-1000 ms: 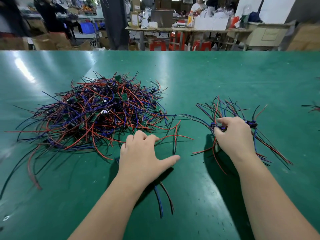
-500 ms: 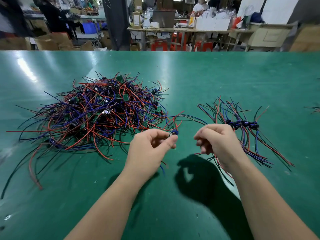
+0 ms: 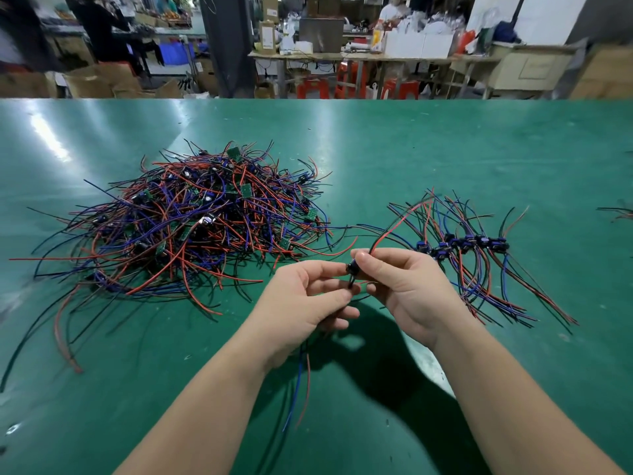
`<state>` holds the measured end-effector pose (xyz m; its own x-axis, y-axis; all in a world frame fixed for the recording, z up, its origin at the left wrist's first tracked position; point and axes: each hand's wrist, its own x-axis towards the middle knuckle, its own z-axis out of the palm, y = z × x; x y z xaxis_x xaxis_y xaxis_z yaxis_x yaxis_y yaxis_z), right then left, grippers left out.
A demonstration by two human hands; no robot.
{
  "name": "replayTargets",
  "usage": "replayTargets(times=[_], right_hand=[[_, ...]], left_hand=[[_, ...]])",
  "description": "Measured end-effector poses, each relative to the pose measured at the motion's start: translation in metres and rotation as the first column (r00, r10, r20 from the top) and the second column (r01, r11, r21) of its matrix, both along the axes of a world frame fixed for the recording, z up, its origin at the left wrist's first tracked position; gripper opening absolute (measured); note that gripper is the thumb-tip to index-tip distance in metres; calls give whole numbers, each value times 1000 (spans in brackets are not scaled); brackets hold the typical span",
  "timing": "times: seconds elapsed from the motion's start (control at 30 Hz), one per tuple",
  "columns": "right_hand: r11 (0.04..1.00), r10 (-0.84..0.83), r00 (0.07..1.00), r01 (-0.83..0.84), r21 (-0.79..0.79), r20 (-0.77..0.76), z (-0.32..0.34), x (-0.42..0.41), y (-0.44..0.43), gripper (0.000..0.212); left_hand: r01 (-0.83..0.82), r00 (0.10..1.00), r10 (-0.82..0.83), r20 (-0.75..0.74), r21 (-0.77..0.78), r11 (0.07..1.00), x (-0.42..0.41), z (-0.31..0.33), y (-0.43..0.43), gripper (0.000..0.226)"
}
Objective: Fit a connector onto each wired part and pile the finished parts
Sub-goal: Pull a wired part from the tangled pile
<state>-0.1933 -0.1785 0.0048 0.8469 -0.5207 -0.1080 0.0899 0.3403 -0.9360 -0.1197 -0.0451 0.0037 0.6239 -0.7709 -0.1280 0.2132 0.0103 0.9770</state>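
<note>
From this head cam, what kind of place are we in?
Most likely a small electronics assembly workshop. A big heap of wired parts lies on a green worktable, with a neat row of finished parts to its right. Behind stand benches loaded with boxes, and red stools.

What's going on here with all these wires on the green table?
A person is assembling wired parts at a green table. The left hand and right hand together pinch a small black part, with red and blue wires trailing from it. A big tangled heap of wired parts lies to the left; a smaller row with blue connectors fitted, apparently the finished ones, lies to the right.
</note>
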Motion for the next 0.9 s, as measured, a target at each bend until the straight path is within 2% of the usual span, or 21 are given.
replayTargets(times=[0.2,0.3,0.37,0.47,0.53,0.63,0.77,0.9], right_hand=[[997,-62,998,63,39,-22,3,1,-1,17],[994,-107,994,108,32,-36,3,0,-5,10],[996,-89,995,90,27,-38,3,0,-6,13],[999,-19,997,16,-46,-72,2,-2,-5,14],[993,-16,994,4,-115,-105,-1,-1,-4,6],[976,-71,985,36,-214,-158,-3,1,-9,13],[988,-151,980,150,-18,-126,4,-4,-28,10],[953,-284,957,289,89,-63,9,-11,-46,14]], left_hand=[[59,997,-60,-58,-9,998,1,1,2,25],[72,995,-71,-64,9,997,-1,1,2,19],[50,998,-49,-42,20,999,-2,2,0,14],[-12,1000,12,-5,15,1000,-2,1,-2,30],[-41,999,41,-15,14,999,-2,-1,-3,18],[-37,999,38,-28,42,998,0,-3,-3,5],[19,999,-16,-38,77,997,-3,-2,-4,6],[141,990,-139,-24,123,982,-9,-2,-4,7]])
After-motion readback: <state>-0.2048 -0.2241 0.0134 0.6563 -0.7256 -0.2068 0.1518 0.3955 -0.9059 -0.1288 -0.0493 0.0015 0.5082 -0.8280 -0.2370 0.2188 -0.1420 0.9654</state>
